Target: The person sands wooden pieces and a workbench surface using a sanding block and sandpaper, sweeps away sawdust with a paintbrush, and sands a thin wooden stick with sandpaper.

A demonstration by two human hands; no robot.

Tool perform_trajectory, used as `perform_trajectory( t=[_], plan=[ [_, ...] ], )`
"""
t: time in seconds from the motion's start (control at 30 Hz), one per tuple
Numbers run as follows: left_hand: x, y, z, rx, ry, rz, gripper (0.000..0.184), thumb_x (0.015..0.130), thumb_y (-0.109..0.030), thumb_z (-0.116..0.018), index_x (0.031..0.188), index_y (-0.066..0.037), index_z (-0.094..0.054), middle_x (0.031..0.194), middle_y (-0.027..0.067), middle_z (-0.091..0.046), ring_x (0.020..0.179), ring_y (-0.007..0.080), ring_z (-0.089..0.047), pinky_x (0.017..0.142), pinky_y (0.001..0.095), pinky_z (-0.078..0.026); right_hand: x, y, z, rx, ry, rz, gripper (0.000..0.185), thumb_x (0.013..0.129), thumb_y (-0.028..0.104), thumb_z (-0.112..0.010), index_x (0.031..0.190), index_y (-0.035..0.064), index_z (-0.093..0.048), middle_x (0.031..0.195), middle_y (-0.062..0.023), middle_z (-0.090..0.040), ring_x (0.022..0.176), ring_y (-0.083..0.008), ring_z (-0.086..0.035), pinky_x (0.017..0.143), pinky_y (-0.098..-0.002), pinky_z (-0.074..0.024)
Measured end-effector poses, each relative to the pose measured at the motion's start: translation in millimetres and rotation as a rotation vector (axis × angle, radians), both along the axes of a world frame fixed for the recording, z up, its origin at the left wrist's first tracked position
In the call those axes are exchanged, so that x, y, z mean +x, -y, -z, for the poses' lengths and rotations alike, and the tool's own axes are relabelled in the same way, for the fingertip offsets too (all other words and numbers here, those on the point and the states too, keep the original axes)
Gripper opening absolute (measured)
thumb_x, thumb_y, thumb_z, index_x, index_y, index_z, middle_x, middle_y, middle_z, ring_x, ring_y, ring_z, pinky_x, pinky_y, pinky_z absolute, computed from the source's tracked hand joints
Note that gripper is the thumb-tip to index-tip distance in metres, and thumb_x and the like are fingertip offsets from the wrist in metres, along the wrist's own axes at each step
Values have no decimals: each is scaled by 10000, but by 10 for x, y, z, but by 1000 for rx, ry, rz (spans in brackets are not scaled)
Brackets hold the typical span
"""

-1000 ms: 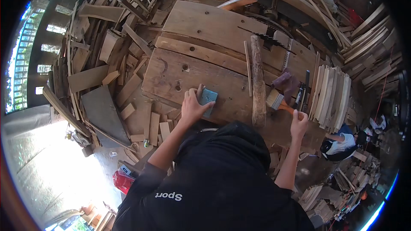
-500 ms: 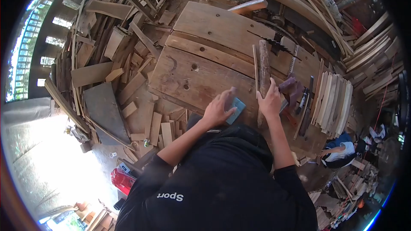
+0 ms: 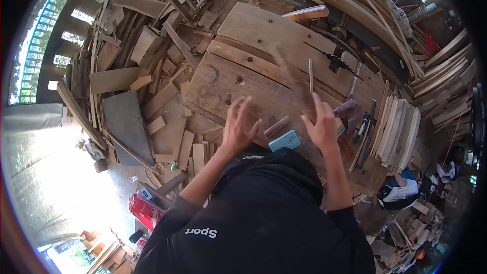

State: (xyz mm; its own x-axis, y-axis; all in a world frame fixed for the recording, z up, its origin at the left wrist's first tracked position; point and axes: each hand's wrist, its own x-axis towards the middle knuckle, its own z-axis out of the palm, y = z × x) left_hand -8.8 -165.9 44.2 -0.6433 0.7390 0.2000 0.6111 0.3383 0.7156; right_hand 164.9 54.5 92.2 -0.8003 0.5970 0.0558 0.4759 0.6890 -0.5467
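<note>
My left hand (image 3: pixel 237 127) hovers above the near edge of the wooden bench (image 3: pixel 213 89), its fingers apart and nothing in them. A purplish-brown folded strip (image 3: pixel 277 127) lies just to its right, beside a light-blue flat rectangular thing (image 3: pixel 284 141). On the right, my right hand (image 3: pixel 322 126) appears closed around the lower end of a wooden stick (image 3: pixel 288 68), which is smeared by motion and slants up to the left; the grip is partly hidden. A thin wooden strip (image 3: pixel 311 75) lies on the bench beyond that hand.
Crumpled purplish pieces (image 3: pixel 350 111) and slim tools (image 3: pixel 363 127) lie right of my right hand, beside stacked pale slats (image 3: pixel 393 129). A toothed dark piece (image 3: pixel 335 60) sits farther back. Wood scraps (image 3: pixel 167 99) heap up at left. Another person (image 3: pixel 403 190) is at lower right.
My left hand has let go of the purplish strip and moved left, leaving it by the blue thing. The stick has swung from nearly straight to a leftward slant.
</note>
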Motion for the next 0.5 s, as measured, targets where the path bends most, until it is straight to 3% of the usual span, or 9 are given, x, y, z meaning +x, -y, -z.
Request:
perform_trajectory(
  t=[0.03,0.13,0.23,0.27,0.37,0.5],
  plan=[
    [-70,0,-116,24,-56,-34,892,806,-281,-843,1559,-104,-398,1548,225,-366,1384,430,-421,1138,509,-397,-104,24,3,20,17,-85,630,826,132,-795,1381,7,-525,1155,-181,-621,1095,-392,-603,954,-488,-492],
    [-324,69,-327,-218,-398,-39,964,769,-310,-865,1581,-157,-368,1612,196,-276,1475,417,-310,1205,554,-286,-529,54,72,71,49,-355,563,814,114,-790,1319,17,-560,1154,-149,-621,1149,-347,-582,984,-461,-478],
    [-535,221,-227,-471,-383,-47,991,738,-318,-883,1579,-190,-375,1639,177,-235,1526,403,-227,1243,567,-183,-996,68,170,140,72,-611,491,804,79,-761,1264,42,-592,1153,-126,-621,1194,-317,-558,1034,-452,-443],
    [-592,282,-156,-445,-446,-67,851,718,-318,-893,1457,-123,-519,1561,166,-368,1463,390,-329,1212,526,-240,-1143,72,229,193,89,-675,483,799,68,-749,1257,49,-597,1154,-118,-621,1201,-311,-553,1048,-452,-430],
    [-742,477,171,-465,-274,-93,616,697,-336,-900,1193,-70,-648,1370,136,-536,1329,345,-452,1125,497,-320,-1459,70,444,260,93,-754,429,786,40,-717,1204,52,-625,1157,-111,-633,1208,-309,-553,1084,-453,-400],
    [-661,472,227,-440,-310,-152,474,712,-383,-887,980,-75,-647,1146,103,-599,1146,301,-525,1011,457,-372,-1499,69,663,209,-180,-652,352,802,77,-724,1147,42,-661,1148,-125,-668,1183,-333,-579,1076,-458,-420]
  ],
)
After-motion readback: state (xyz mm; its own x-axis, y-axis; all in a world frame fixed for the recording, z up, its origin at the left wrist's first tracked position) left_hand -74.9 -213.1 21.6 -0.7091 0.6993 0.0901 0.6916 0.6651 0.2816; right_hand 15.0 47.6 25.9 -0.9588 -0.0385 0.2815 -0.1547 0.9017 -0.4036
